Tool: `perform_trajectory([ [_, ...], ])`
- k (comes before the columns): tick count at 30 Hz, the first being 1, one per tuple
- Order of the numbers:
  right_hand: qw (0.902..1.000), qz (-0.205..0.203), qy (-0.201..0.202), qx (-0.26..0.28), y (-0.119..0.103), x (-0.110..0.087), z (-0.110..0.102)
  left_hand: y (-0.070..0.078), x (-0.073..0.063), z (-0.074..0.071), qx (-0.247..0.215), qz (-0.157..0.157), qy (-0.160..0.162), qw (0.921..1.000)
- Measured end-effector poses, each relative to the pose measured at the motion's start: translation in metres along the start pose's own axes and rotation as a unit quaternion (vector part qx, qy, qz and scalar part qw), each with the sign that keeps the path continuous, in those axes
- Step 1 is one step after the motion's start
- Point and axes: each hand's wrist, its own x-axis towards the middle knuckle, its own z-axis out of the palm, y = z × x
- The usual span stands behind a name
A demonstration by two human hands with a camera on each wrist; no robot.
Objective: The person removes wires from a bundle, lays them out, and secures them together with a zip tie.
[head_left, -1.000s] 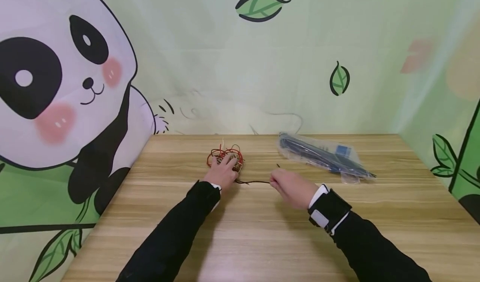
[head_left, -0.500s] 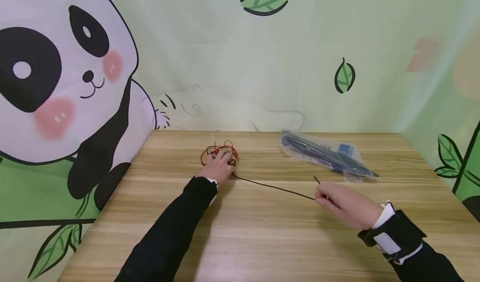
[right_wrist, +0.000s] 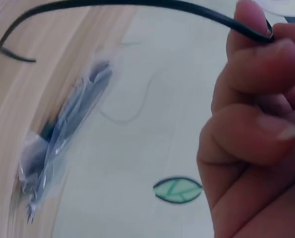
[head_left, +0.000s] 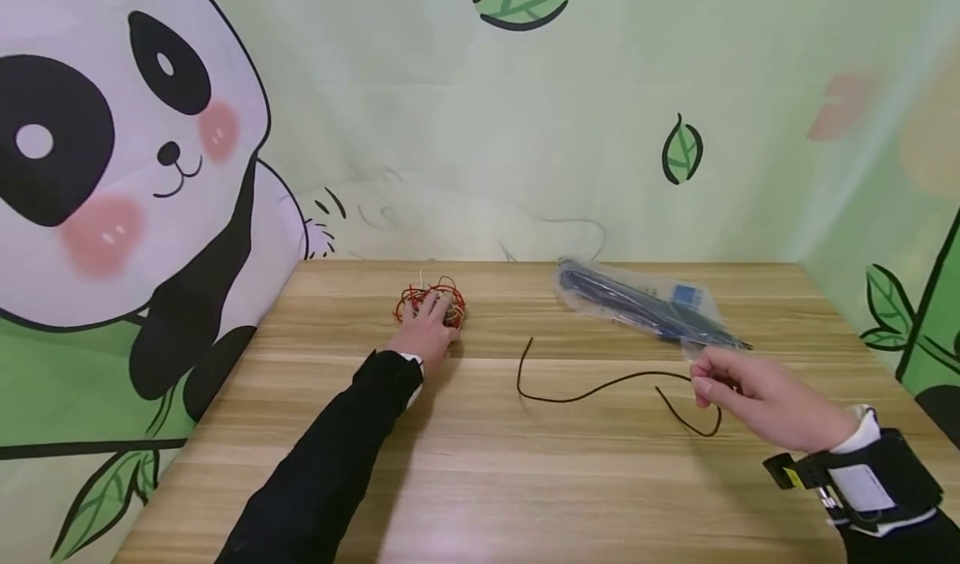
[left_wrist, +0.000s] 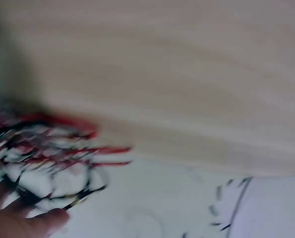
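A tangled bundle of red, black and pale wires [head_left: 456, 306] lies on the table, left of centre. My left hand [head_left: 424, 336] rests on it from the front, fingers spread over the strands; the left wrist view shows the bundle [left_wrist: 48, 144] blurred beside the fingertips. Off to the right, my right hand [head_left: 772, 401] pinches a single black wire [head_left: 555, 401] between thumb and fingers. One end curves left above the wood, the other loops below the hand. In the right wrist view the black wire [right_wrist: 137, 3] arches away from the pinching fingertips.
A clear plastic bag [head_left: 637, 301] of long dark strips lies at the back right of the wooden table [head_left: 480, 481]. Behind the table hangs a green cloth backdrop [head_left: 420, 131] printed with a panda and leaves.
My right hand has drawn the black wire rightward, and its far end has come free of the bundle. My left hand has stayed on the bundle, shifting slightly left.
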Motion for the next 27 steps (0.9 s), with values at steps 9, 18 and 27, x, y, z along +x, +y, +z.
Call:
perform_trajectory([
  [9, 0.9972, -0.061, -0.039, 0.016, -0.014, 0.019, 0.032, 0.078, -0.027, -0.058, -0.038, 0.163, 0.069, 0.9835],
  [18, 0.9881, -0.09, -0.103, 0.071, -0.027, 0.018, 0.062, 0.129, -0.063, -0.063, -0.053, 0.32, 0.12, 0.9384],
  [27, 0.9865, -0.069, -0.146, 0.028, -0.011, 0.011, 0.079, 0.102, -0.095, -0.058, -0.013, 0.313, 0.075, 0.9468],
])
